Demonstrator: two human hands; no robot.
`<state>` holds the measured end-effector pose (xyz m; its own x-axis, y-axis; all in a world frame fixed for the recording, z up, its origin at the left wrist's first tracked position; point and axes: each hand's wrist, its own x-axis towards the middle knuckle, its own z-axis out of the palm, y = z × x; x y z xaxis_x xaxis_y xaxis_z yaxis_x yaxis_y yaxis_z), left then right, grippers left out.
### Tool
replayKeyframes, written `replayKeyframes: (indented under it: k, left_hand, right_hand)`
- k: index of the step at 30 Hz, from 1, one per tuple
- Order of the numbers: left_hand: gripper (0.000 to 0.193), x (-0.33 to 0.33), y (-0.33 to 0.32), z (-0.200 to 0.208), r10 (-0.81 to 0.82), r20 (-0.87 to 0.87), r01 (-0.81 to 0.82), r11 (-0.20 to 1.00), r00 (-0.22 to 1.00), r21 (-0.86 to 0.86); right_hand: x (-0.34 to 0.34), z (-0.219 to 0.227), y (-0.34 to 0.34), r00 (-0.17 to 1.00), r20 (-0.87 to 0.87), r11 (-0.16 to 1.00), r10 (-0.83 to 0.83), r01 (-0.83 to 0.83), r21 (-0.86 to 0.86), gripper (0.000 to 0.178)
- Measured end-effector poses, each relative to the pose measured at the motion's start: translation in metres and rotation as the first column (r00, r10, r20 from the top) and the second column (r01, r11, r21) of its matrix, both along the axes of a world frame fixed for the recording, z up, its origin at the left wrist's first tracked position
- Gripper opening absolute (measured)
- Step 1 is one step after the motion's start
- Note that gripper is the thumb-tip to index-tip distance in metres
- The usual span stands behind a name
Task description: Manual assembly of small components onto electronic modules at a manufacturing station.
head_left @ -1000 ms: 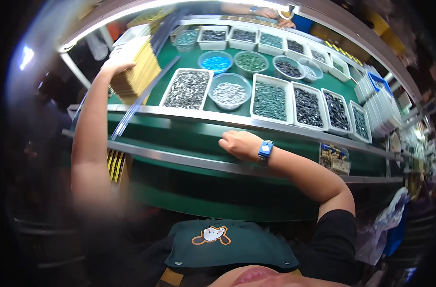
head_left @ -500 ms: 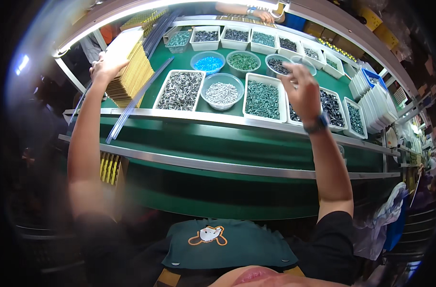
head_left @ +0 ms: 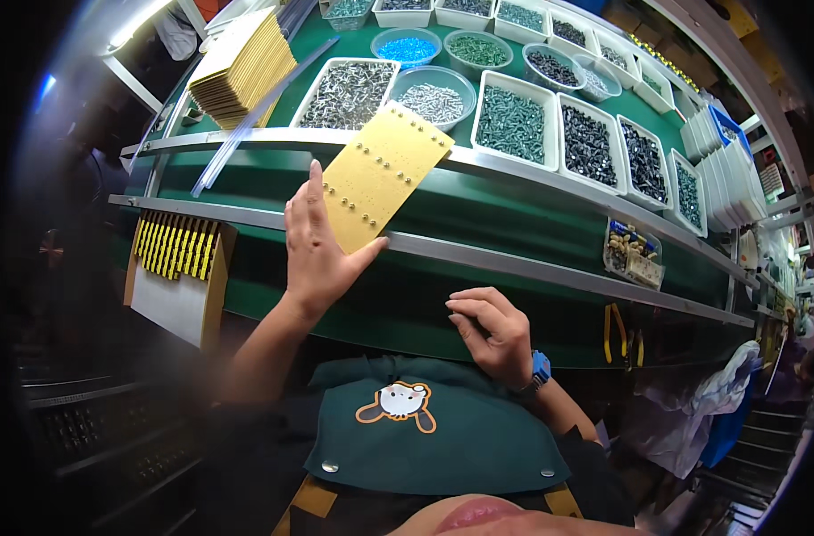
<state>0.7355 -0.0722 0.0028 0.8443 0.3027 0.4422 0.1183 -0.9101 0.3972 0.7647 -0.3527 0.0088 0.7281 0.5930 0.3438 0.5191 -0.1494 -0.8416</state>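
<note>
My left hand [head_left: 322,255] grips a yellow circuit board [head_left: 375,183] by its near edge, thumb along one corner and fingers at the left side. The board is tilted, with rows of small round silver parts on its face, and hangs over the shelf's front rails. My right hand [head_left: 496,335] is apart from the board, low and to its right. Its fingers are curled together with the thumb close to them, and whatever they hold is hidden. At the far left stands a tall stack of yellow boards [head_left: 246,67].
Along the bench are white trays of small parts [head_left: 514,121], a bowl of white pieces [head_left: 431,98] and a bowl of blue ones [head_left: 407,46]. Clear plastic tubes [head_left: 246,134] lie across the left rail. Below are a carton [head_left: 179,277], a small parts box [head_left: 633,255] and yellow-handled pliers [head_left: 614,332].
My left hand has come off the stack with a board and moved right and nearer. My right hand has dropped from above the trays toward me, its fingers now curled. The view has shifted.
</note>
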Motion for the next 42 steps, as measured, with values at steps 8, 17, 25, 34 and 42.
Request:
replayKeyframes:
  k: [8, 17, 25, 34, 42]
  left_hand:
    - [0.132, -0.005, -0.034, 0.024, -0.071, 0.017, 0.073, 0.984, 0.997, -0.16]
    - [0.091, 0.013, -0.097, 0.054, -0.467, 0.037, 0.422, 0.76, 0.883, -0.494]
    - [0.022, 0.151, 0.0, 0.06, -0.631, -0.012, 0.631, 0.775, 0.776, 0.022]
    - [0.026, 0.209, 0.039, 0.054, -0.645, -0.408, 0.592, 0.761, 0.646, -0.266]
    - [0.023, 0.144, 0.068, 0.083, -0.566, -0.284, 0.223, 0.663, 0.774, -0.714]
  right_hand:
    - [-0.007, -0.01, 0.02, 0.974, -0.196, 0.993, 0.113, -0.118, -0.011, 0.033]
    - [0.016, -0.018, 0.022, 0.817, 0.023, 0.777, -0.577, 0.539, 0.324, 0.025]
    - [0.127, 0.015, -0.13, 0.732, -0.593, 0.754, -0.335, 0.585, 0.297, 0.024]
    - [0.159, -0.003, -0.131, 0.621, -0.775, 0.924, -0.116, 0.354, 0.145, 0.022]
    - [0.182, -0.018, -0.132, 0.593, -0.789, 0.932, -0.159, 0.355, 0.079, 0.02]
